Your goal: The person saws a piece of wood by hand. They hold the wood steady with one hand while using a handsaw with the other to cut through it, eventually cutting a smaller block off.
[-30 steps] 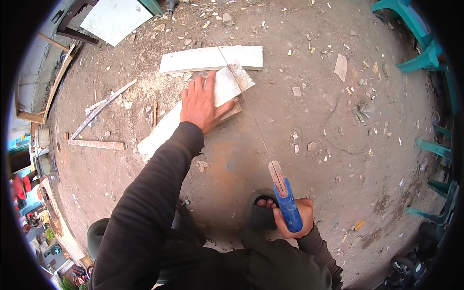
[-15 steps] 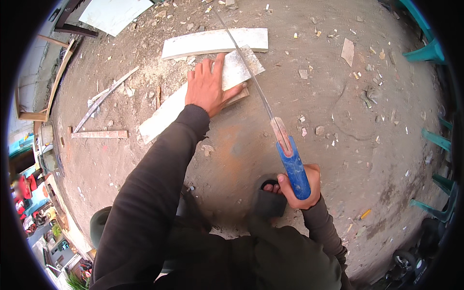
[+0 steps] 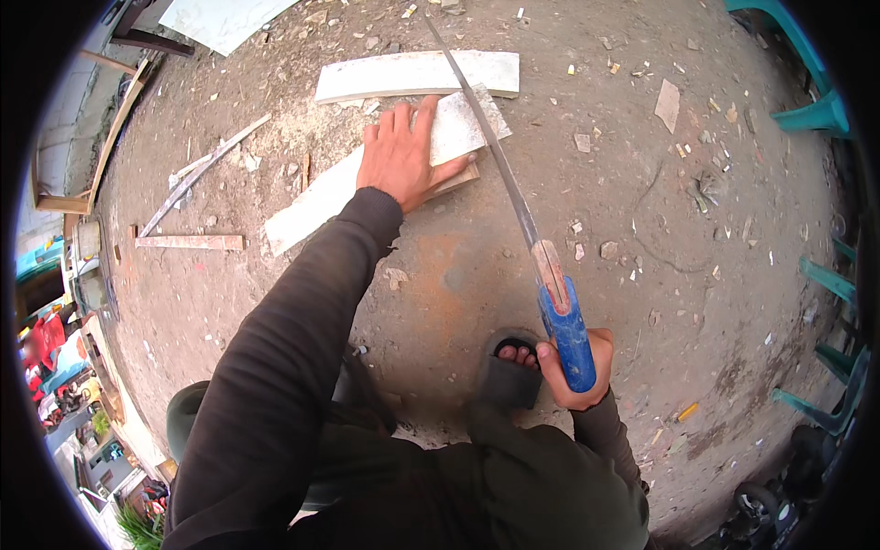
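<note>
A hand saw with a blue handle (image 3: 570,344) is in my right hand (image 3: 585,371), its fingers wrapped round the grip. Its long thin blade (image 3: 502,167) slants up and left across the far end of a pale white board (image 3: 316,203). My left hand (image 3: 396,160) lies on that board, left of the blade, with fingers stretched forward and the thumb spread toward the board's near edge. Under the board's near edge shows a bit of brown wood (image 3: 463,176). Just beyond lies a second white board piece (image 3: 417,75).
Wood strips (image 3: 191,242) lie on the dirt floor at left. Chips and rubble are scattered about. Green plastic chair parts (image 3: 811,115) stand along the right edge. My sandalled foot (image 3: 509,376) is near the saw handle. A white panel (image 3: 225,20) is at the far left.
My right hand has drawn the saw slightly toward me, down and to the right in view. My left hand stays on the board. The whole view has shifted a little.
</note>
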`<state>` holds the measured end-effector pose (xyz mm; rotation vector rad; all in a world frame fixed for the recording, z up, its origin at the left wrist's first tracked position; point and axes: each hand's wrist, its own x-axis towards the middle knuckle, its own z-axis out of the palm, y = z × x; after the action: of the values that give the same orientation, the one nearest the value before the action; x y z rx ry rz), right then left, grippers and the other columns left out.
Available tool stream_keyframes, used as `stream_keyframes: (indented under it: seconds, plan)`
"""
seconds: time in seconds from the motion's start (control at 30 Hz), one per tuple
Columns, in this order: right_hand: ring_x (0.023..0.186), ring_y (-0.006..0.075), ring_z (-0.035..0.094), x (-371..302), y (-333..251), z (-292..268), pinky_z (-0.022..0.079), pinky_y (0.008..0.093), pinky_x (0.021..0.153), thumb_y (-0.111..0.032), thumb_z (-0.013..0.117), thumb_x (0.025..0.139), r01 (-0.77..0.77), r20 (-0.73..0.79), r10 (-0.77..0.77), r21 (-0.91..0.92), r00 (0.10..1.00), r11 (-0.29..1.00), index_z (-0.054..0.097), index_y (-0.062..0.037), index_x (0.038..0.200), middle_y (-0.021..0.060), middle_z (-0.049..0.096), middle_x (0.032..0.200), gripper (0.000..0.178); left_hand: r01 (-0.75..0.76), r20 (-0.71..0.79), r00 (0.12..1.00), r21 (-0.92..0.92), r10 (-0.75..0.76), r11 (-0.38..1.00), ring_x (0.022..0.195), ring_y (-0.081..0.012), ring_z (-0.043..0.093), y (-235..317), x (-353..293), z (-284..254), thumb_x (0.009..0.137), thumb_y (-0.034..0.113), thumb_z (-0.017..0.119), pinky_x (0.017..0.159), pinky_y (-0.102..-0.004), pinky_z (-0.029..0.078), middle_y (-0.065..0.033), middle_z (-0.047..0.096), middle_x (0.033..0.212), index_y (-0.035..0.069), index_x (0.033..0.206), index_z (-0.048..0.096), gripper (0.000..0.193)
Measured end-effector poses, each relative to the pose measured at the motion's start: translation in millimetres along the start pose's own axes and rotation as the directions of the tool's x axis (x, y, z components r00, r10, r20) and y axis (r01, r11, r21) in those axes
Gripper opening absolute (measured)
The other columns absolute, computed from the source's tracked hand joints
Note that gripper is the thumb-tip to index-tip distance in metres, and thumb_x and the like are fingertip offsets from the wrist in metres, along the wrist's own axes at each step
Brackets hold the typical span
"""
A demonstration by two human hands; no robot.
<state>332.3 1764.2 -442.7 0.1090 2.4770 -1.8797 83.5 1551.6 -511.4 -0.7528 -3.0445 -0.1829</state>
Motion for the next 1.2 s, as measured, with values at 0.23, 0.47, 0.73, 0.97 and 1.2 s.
stream_keyframes:
  seconds: [0.23, 0.47, 0.73, 0.97, 1.2]
  plan:
    - [0.045, 0.0257, 0.056, -16, -12, -19, 0.041, 0.0359, 0.048, -0.007, 0.068, 0.078, -0.032, 0.016, 0.032, -0.019, 0.999, 0.999, 0.055, -0.0040, 0.064, 0.0087, 0.053, 0.052, 0.020, -0.028, -0.034, 0.999, 0.041, 0.029, 0.999, 0.104, -0.0298, 0.051, -2, -6, 2, 0.089, 0.063, 0.064, 0.091, -0.0442, 0.040, -0.0153, 0.051, 0.112, 0.006, 0.149, 0.040, 0.086]
    - [0.058, 0.0280, 0.070, -30, -16, -12, 0.055, 0.0332, 0.060, 0.000, 0.067, 0.080, -0.024, 0.016, 0.024, 0.017, 1.000, 1.000, 0.067, 0.0027, 0.080, 0.0150, 0.067, 0.066, 0.003, -0.017, -0.005, 1.000, 0.039, 0.017, 0.999, 0.105, -0.0304, 0.051, -6, -5, 1, 0.090, 0.063, 0.063, 0.092, -0.0449, 0.040, -0.0153, 0.051, 0.112, 0.005, 0.149, 0.040, 0.086]
    - [0.043, 0.0288, 0.049, 3, -12, -1, 0.037, 0.0356, 0.047, -0.011, 0.069, 0.079, 0.017, -0.006, -0.017, -0.005, 1.000, 1.000, 0.053, -0.0051, 0.064, 0.0072, 0.047, 0.052, 0.023, -0.016, -0.046, 0.999, 0.028, 0.017, 0.999, 0.107, -0.0306, 0.051, 1, -3, 3, 0.089, 0.063, 0.064, 0.092, -0.0458, 0.040, -0.0163, 0.051, 0.114, 0.005, 0.149, 0.040, 0.087]
    - [0.050, 0.0287, 0.054, -14, -33, -14, 0.040, 0.0375, 0.056, -0.014, 0.071, 0.081, -0.056, -0.042, 0.053, -0.068, 0.998, 0.996, 0.054, -0.0062, 0.067, 0.0075, 0.051, 0.055, 0.023, -0.070, -0.123, 0.989, 0.074, 0.079, 0.995, 0.102, -0.0287, 0.050, -4, -4, 9, 0.089, 0.068, 0.060, 0.088, -0.0435, 0.040, -0.0157, 0.053, 0.113, 0.006, 0.149, 0.041, 0.089]
    - [0.046, 0.0198, 0.060, 25, -41, -3, 0.046, 0.0324, 0.049, -0.005, 0.068, 0.084, -0.052, 0.000, 0.052, -0.029, 0.999, 0.998, 0.060, -0.0009, 0.071, 0.0083, 0.056, 0.054, 0.017, -0.046, -0.117, 0.992, 0.069, 0.054, 0.997, 0.103, -0.0280, 0.051, -8, -5, 12, 0.090, 0.069, 0.059, 0.088, -0.0428, 0.040, -0.0153, 0.054, 0.113, 0.006, 0.148, 0.043, 0.088]
